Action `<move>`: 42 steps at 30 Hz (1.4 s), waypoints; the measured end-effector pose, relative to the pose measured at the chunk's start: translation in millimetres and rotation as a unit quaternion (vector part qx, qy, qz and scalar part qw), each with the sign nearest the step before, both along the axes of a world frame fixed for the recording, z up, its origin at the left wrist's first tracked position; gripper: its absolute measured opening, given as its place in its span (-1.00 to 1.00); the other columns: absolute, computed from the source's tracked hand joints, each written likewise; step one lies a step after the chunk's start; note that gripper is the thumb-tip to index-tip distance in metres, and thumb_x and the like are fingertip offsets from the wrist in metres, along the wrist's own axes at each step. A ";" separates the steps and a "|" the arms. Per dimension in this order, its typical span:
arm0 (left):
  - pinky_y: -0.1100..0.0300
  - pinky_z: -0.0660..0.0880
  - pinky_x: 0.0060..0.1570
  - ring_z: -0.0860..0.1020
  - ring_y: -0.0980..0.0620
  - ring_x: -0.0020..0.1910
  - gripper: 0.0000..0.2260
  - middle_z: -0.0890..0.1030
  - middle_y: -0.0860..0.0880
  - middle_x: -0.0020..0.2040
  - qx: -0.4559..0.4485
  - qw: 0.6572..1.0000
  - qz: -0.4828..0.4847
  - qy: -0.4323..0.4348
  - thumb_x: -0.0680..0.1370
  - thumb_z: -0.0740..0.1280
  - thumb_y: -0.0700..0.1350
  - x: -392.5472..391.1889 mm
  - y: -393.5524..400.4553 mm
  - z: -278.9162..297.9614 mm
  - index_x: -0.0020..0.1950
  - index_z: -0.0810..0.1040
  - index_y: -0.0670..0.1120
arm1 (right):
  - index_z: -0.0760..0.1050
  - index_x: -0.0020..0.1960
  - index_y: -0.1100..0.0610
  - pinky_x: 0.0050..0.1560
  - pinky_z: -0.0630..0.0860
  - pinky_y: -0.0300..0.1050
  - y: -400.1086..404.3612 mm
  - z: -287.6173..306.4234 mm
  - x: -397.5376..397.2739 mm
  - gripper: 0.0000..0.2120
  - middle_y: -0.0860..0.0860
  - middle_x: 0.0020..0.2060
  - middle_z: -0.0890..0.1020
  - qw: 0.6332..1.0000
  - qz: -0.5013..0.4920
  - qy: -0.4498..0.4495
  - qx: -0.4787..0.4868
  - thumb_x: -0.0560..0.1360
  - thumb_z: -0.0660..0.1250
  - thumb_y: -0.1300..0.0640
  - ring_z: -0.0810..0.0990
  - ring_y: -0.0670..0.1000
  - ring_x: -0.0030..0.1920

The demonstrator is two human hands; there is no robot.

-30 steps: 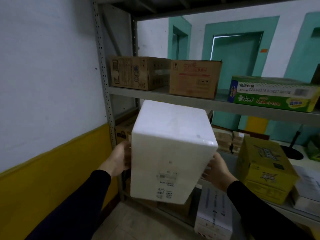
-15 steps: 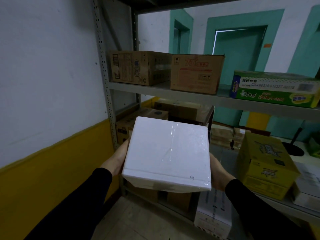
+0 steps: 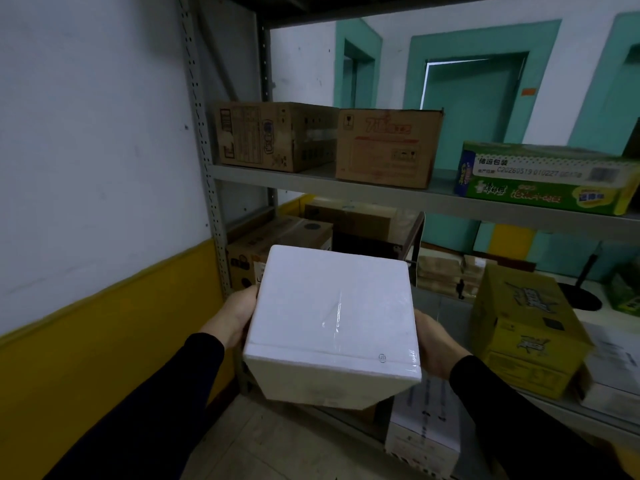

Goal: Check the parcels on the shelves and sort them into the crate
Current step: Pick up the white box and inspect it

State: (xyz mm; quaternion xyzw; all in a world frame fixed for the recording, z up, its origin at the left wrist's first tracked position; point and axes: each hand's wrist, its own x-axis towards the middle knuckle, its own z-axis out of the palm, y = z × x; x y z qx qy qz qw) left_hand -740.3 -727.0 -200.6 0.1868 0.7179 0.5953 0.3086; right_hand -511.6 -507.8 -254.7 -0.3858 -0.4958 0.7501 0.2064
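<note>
A white foam parcel (image 3: 332,313), wrapped in clear tape, is held in the air in front of the metal shelves (image 3: 346,187). My left hand (image 3: 233,315) grips its left side and my right hand (image 3: 434,344) grips its right side; the fingers of both go behind the box. One wide white face points up at me. No crate is in view.
Two brown cartons (image 3: 277,135) (image 3: 386,147) and a green printed box (image 3: 543,178) sit on the upper shelf. Lower down are brown cartons (image 3: 277,242), a yellow box (image 3: 526,327) and a white box (image 3: 424,434) near the floor. A white and yellow wall (image 3: 93,202) stands close on the left.
The parcel has tipped and come down from chest height: a second ago its labelled face pointed at me, now a plain wide face points up. Both hands stayed on its sides.
</note>
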 end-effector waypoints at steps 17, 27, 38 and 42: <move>0.10 0.54 -0.06 0.68 -0.05 -0.12 -0.57 0.73 -0.07 -0.07 0.011 0.998 -0.048 0.033 0.65 0.12 0.23 3.6 6.5 -4.2 0.07 0.66 -0.03 | 0.57 0.23 0.14 0.18 0.56 0.22 -11.5 7.3 -3.1 -0.40 0.26 0.10 0.70 1.000 0.003 0.016 -0.023 0.63 0.05 -0.33 0.64 0.30 0.17; 0.07 0.49 -0.15 0.65 -0.13 -0.20 -0.40 0.71 -0.13 -0.19 0.022 0.997 -0.004 -0.069 0.52 0.13 0.45 -7.6 -1.2 9.4 0.05 0.64 -0.03 | 0.57 0.28 0.10 0.40 0.38 0.28 -12.1 -6.1 1.6 -0.33 0.21 0.13 0.68 0.999 0.007 0.047 0.016 0.56 0.08 -0.41 0.62 0.27 0.18; 0.06 0.48 -0.11 0.53 -0.21 0.04 -0.64 0.61 -0.21 0.17 0.083 0.993 -0.031 -0.078 0.41 0.18 -0.20 -5.8 -9.3 5.1 0.12 0.63 -0.11 | 0.55 0.27 0.09 0.35 0.47 0.27 -15.1 -5.5 -2.0 -0.46 0.21 0.11 0.71 0.999 0.043 0.010 -0.017 0.59 0.19 -0.32 0.65 0.28 0.18; 0.12 0.46 -0.26 0.53 -0.13 -0.06 -0.63 0.57 -0.22 0.16 0.062 0.995 -0.044 -0.063 0.46 0.09 -0.31 2.7 -7.6 10.2 0.13 0.59 -0.08 | 0.53 0.27 0.12 0.32 0.50 0.20 -19.8 -5.3 1.4 -0.64 0.17 0.11 0.71 0.998 0.064 0.019 0.008 0.64 0.24 -0.12 0.67 0.21 0.15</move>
